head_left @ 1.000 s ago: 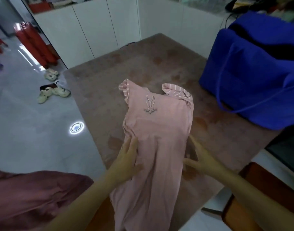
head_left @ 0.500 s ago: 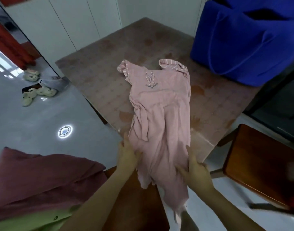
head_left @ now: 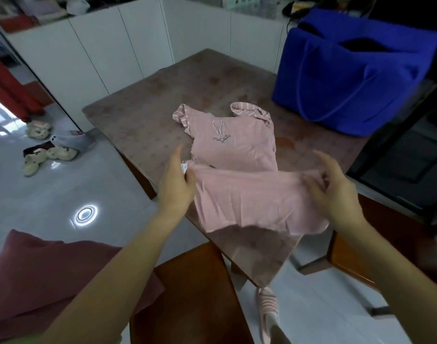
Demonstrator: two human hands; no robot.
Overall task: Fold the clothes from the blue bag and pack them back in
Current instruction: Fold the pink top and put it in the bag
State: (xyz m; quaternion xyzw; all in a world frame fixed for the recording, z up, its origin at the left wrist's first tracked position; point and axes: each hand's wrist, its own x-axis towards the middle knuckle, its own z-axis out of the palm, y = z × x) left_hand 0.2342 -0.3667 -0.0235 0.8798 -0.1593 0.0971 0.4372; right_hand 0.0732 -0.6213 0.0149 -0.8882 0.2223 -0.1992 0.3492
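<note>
Right now the pink dress (head_left: 237,145) lies on the tabletop (head_left: 143,115), striped sleeves toward the far side and a rabbit drawing on the chest facing up. Its lower part is lifted and doubled back toward the chest, stretched between both hands above the near part of the tabletop. The left hand (head_left: 176,184) has its grip pinching the left corner of the raised edge, thumb on the cloth. The right hand (head_left: 336,192) has its grip curled round the right corner. The blue bag (head_left: 349,83) stands at the far right of the tabletop, mouth open, apart from the dress. A dark red cloth (head_left: 51,269) lies at lower left beside a wooden chair (head_left: 187,294). Slippers (head_left: 48,155) sit on the floor.
</note>
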